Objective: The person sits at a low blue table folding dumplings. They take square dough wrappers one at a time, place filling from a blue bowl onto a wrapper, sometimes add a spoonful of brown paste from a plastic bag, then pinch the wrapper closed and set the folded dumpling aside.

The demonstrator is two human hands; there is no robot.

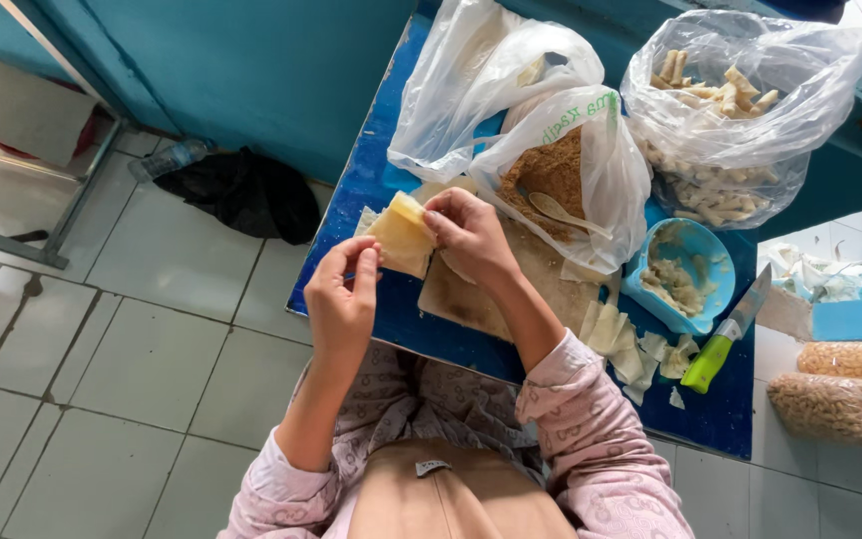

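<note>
Both my hands hold a pale yellow square dough wrapper (401,237) above the left part of a blue table (376,180). My left hand (343,294) pinches its near corner from below. My right hand (471,237) grips its right edge with fingers curled over it. Beneath them lies a worn wooden cutting board (471,294). Beyond the wrapper an open plastic bag of brown crumbly filling (551,170) holds a wooden spoon (563,212).
A blue bowl of pale paste (680,271) and a green-handled knife (725,334) lie right of the board, with cut wrapper pieces (626,344) near them. A bag of rolled pastries (725,110) stands far right. Tiled floor (152,349), a bottle (170,158) and dark cloth (251,192) are at left.
</note>
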